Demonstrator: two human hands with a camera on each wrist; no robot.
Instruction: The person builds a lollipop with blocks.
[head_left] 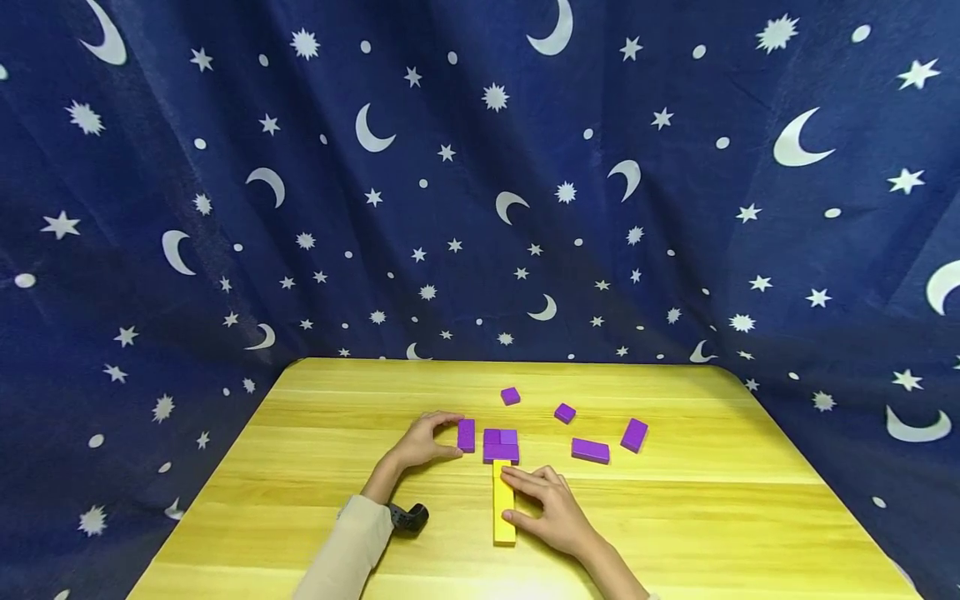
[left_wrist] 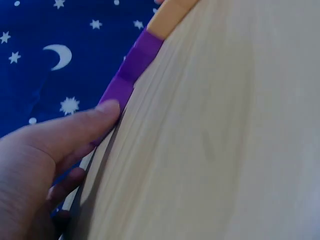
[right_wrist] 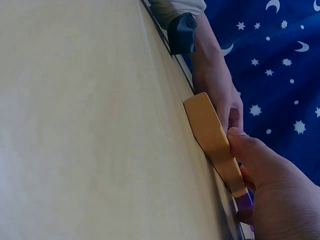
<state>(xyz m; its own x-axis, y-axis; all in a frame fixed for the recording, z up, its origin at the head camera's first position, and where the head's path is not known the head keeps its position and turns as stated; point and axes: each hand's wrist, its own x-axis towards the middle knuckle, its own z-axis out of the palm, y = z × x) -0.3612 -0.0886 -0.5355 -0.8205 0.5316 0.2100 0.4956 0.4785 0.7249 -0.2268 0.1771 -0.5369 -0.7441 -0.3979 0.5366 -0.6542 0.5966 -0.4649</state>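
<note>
My left hand pinches a purple block endwise, thumb at its near end and a finger at its far end. In the left wrist view the thumb presses against purple. Just right of that block lies a group of purple blocks, set close together. A long yellow piece runs from the group toward me, its far end against the purple. My right hand rests its fingertips and thumb on this yellow piece from the right; the right wrist view shows the thumb along its edge.
Loose purple blocks lie beyond and to the right: two small ones at the back, a long one and another at the right. The wooden table ends at a dark blue curtain with moons and stars.
</note>
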